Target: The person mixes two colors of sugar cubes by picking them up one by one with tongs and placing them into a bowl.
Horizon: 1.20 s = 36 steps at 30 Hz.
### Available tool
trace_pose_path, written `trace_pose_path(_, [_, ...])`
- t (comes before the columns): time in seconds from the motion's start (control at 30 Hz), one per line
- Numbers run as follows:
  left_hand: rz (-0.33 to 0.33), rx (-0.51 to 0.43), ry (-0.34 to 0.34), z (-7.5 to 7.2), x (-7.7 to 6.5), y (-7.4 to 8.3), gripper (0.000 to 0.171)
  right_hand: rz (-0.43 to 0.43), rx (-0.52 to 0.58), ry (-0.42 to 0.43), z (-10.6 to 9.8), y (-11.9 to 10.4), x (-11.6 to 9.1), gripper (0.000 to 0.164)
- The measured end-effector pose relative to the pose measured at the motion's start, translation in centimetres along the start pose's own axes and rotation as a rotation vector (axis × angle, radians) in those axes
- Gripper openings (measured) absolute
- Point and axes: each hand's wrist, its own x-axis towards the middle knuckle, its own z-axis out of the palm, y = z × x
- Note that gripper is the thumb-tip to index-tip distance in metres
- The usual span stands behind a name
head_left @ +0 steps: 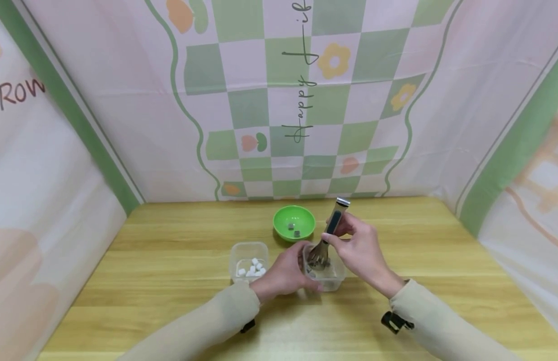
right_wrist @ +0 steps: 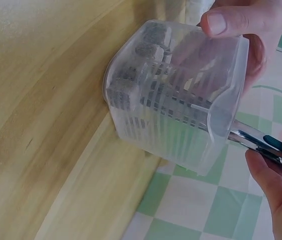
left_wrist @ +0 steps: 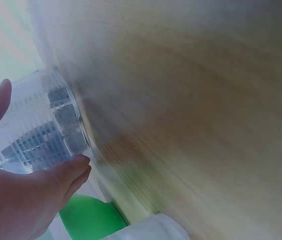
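Observation:
My left hand (head_left: 283, 271) grips a clear plastic container (head_left: 335, 281) from its left side, thumb and fingers around the walls. Grey stone-like cubes (right_wrist: 125, 90) lie at the bottom of that container. My right hand (head_left: 361, 246) pinches metal tongs (head_left: 335, 220) by their dark-inlaid handle. The tongs slant down into the container, their slotted head among the cubes; whether they clasp a cube is unclear. Just behind stands a green bowl (head_left: 288, 209) with a couple of grey cubes (head_left: 297, 234) inside.
Left of my left hand is a second clear container (head_left: 236, 253) holding several white cubes (head_left: 255, 268). Everything stands on a wooden table (head_left: 179, 250). A patterned cloth (head_left: 288, 105) hangs behind the table, with more cloth at both sides.

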Motion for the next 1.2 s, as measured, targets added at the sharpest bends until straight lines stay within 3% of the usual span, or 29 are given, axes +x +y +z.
trace_pose_path(0.4, [0.004,0.013,0.004,0.0,-0.1,-0.2,0.091,-0.065,0.002,0.049,-1.4,-1.3,0.7,0.026])
trace_pose_path(0.9, [-0.023,-0.023,-0.003,-0.1,-0.3,0.0,0.100,-0.145,-0.029,0.155,-3.8,-3.8,4.1,0.021])
trace_pose_path(1.2, [-0.019,-0.035,-0.009,0.0,-0.3,0.1,0.105,-0.101,-0.039,0.127,-3.7,-4.0,4.4,0.022])
